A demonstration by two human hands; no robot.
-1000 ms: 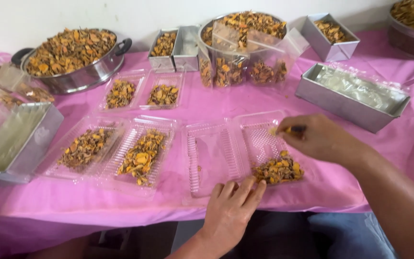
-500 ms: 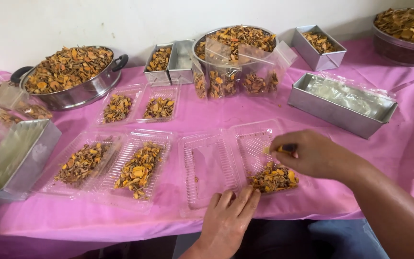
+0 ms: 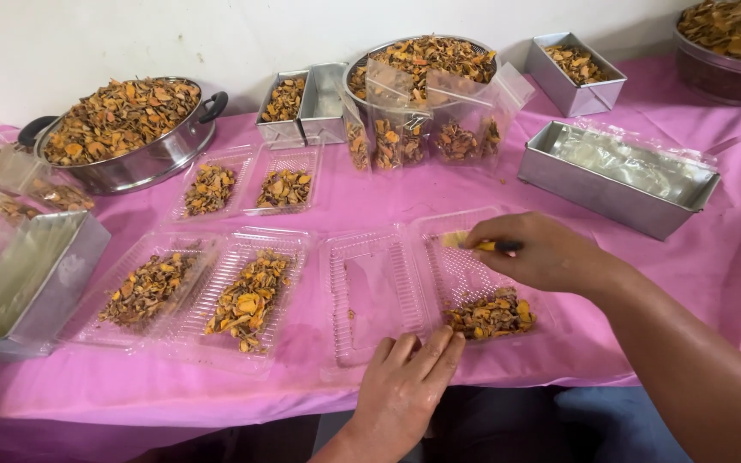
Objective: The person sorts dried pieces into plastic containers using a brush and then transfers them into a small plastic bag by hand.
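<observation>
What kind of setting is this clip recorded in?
Probably a small food-packing workspace, home or workshop. A pink-covered table carries metal pots heaped with dried orange-brown slices, rows of clear clamshell trays part-filled with them, and metal tins of plastic bags.

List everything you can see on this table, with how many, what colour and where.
tablecloth: one, pink, covering the table
big metal pots of dried orange-brown slices: three, rear
small metal tins: three, rear
long metal trays of clear bags: two, left and right
filled clear bags: several, against the centre pot
clear clamshell boxes: three open pairs, partly filled
brush: one, yellow, over the right box
left hand: on the box's near edge
right hand: holding the brush
</observation>
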